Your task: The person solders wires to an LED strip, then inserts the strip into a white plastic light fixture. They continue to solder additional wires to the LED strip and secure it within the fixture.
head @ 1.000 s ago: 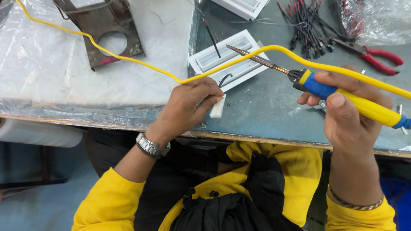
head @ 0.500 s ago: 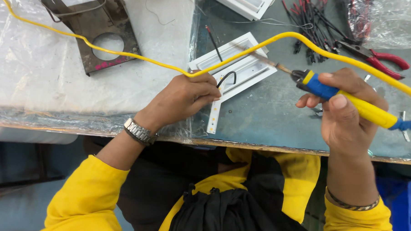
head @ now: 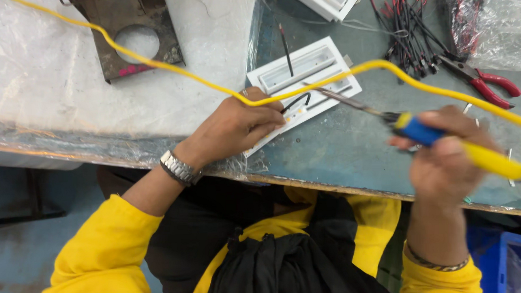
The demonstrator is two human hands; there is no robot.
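1. Since half a second ago, both hands are sitting lower in view and the white fixture is lying farther up the tabletop, as the head camera is tipping.
2. Left hand [head: 237,127] is pinching a thin black wire [head: 296,101] against the white fixture [head: 304,84], fingers clenched on it, at about 10 o'clock from the right hand.
3. Right hand [head: 445,157] is gripping the soldering iron [head: 445,143] by its blue-and-yellow handle, tip pointing toward 10 o'clock and hovering just over the fixture, beside the wire.
4. Its yellow cord [head: 171,71] is looping over the left hand and the fixture; I judge it could snag the knuckles or drag the iron's tip off target.
5. Hot tip is near the left fingertips: a slip could burn them or scorch the plastic.
6. Fixture's near end is lying close to the tabletop [head: 341,155] edge at 6 o'clock; a push could tip it off.
7. Open room is lying at 3 o'clock of the fixture; pliers [head: 483,78] and loose wires [head: 406,31] are crowding 1 o'clock, a metal plate [head: 132,35] 11 o'clock.
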